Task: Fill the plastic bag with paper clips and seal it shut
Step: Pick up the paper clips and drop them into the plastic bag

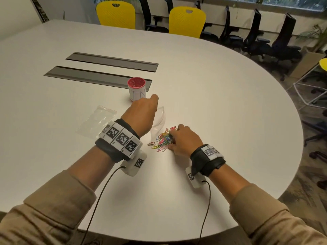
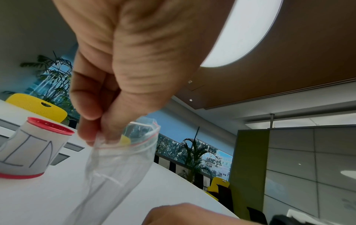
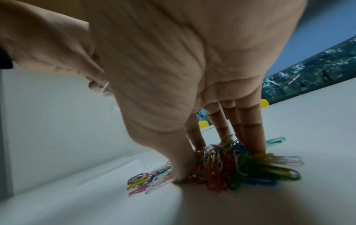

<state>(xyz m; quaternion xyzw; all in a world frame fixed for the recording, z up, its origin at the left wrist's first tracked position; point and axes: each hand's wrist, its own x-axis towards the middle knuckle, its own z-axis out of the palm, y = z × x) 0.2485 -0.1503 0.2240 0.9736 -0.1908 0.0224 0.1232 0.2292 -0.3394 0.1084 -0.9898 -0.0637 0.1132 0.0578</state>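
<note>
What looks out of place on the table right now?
A second plastic bag lies unused left of the left hand, which holds another bag open. The paper clips lie loose on the table; the right hand gathers them.

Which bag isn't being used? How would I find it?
On the big white round table, look left of the left hand. A flat clear plastic zip bag with a red strip lies there untouched, unlike the open clear bag the hand holds.

Left hand [image 1: 141, 115] with clear bag [image 1: 159, 121], right hand [image 1: 184, 140] on paper clips [image 1: 161, 140].
</note>
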